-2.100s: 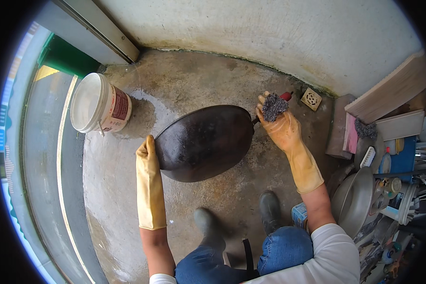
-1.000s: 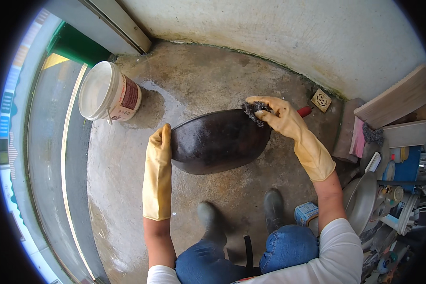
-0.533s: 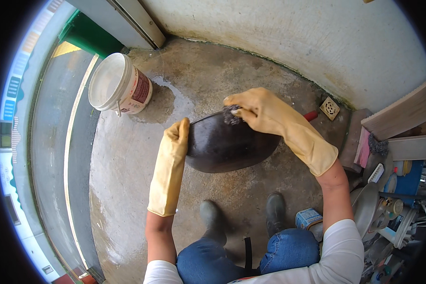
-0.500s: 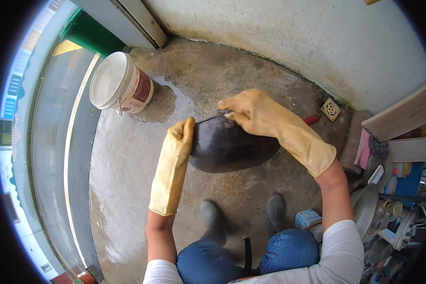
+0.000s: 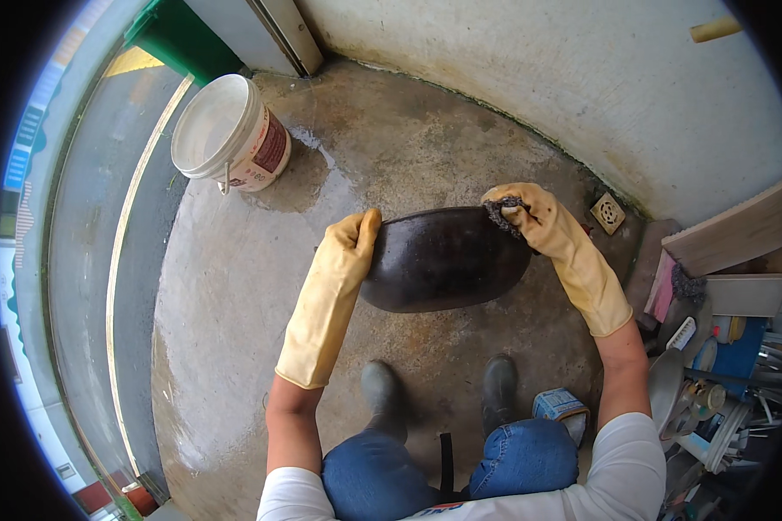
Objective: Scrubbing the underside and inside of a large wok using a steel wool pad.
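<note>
A black wok point(image 5: 447, 260) with a wet, shiny surface is held up on edge in front of me, above the concrete floor. At its left end, my left hand point(image 5: 349, 239), in a long yellow rubber glove, is closed on the rim with the thumb on top. My right hand point(image 5: 534, 217), in a matching glove, is at the upper right end of the wok. Its fingers are closed round a dark, wiry scouring pad point(image 5: 504, 215), which touches the rim there. The wok's handle is mostly hidden behind the right glove.
A white bucket point(image 5: 248, 152) stands on wet concrete at far left, near a green bin point(image 5: 178, 39). A square floor drain point(image 5: 608, 213) lies by the wall. On the right are leaning boards point(image 5: 738, 227), a brush point(image 5: 682, 333), a blue container point(image 5: 558, 404) and cluttered utensils.
My right hand has moved rightward along the wok's upper edge with the scouring pad, from near the middle to the right end. The red handle seen before is now mostly covered.
</note>
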A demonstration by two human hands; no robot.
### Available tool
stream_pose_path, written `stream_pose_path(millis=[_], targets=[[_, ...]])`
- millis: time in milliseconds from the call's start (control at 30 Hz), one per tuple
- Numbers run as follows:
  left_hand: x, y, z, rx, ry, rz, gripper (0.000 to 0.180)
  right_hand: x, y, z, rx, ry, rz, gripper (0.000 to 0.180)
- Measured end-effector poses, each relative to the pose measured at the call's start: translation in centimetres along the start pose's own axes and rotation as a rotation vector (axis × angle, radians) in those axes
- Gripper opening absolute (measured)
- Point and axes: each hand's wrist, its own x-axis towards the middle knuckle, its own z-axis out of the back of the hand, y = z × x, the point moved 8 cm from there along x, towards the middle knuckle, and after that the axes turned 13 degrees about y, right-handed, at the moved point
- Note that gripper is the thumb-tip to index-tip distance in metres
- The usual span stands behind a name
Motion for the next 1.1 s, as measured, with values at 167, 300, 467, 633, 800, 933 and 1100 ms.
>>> stream_pose_path(millis=[167,300,467,633,800,933,1100], targets=[[0.1,-0.2,0.3,0.027,-0.090,-0.037,0.043,1.5,2.2,-0.1,-0.091,0.039,-0.085,0.032],[-0.2,-1.8,-0.7,0.031,-0.068,-0.046,0.039,5.0,5.7,-2.1,-0.389,0.104,0.166,0.022],[0.1,-2.2,-1.2,0.051,-0.045,-0.065,0.037,7.4,7.5,-5.9,-0.589,0.206,0.134,0.035],[0.1,0.1,0.3,-0.010,-0.089,0.041,0.041,3.1,1.1,0.4,-0.305,0.105,0.115,0.033],[0.6,-1.3,-0.3,0.013,-0.120,-0.044,0.041,2.7,1.9,0.6,-0.234,0.023,0.048,0.037],[0.4,-3.2,-0.8,0.011,-0.077,-0.061,0.040,7.6,5.8,-4.4,-0.621,0.265,0.058,0.032],[0.3,-3.4,-1.0,0.037,0.022,0.020,0.045,7.6,5.2,-5.0,-0.593,0.282,0.057,0.024]])
